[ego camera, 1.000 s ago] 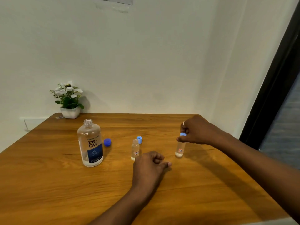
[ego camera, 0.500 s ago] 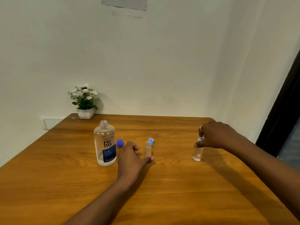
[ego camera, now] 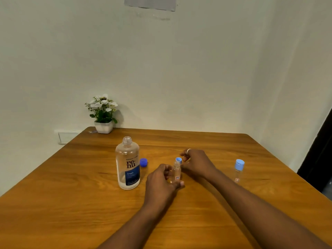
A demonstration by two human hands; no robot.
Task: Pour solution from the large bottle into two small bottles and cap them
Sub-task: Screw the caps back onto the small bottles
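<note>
The large clear bottle (ego camera: 128,164) with a blue label stands uncapped on the wooden table (ego camera: 71,194). Its dark blue cap (ego camera: 143,162) lies just to its right. My left hand (ego camera: 160,180) grips a small open bottle (ego camera: 176,172) standing on the table at centre. Behind that bottle lies a light blue cap (ego camera: 178,160). My right hand (ego camera: 196,163) hovers beside it, fingertips at the cap, fingers apart. A second small bottle (ego camera: 239,170) with a light blue cap on it stands alone to the right.
A white pot of white flowers (ego camera: 103,115) sits at the table's far left corner against the wall. The table's right edge runs close to a dark door frame (ego camera: 318,159).
My right hand has let go of the capped small bottle and moved left to the loose light blue cap. My left hand has closed on the open small bottle.
</note>
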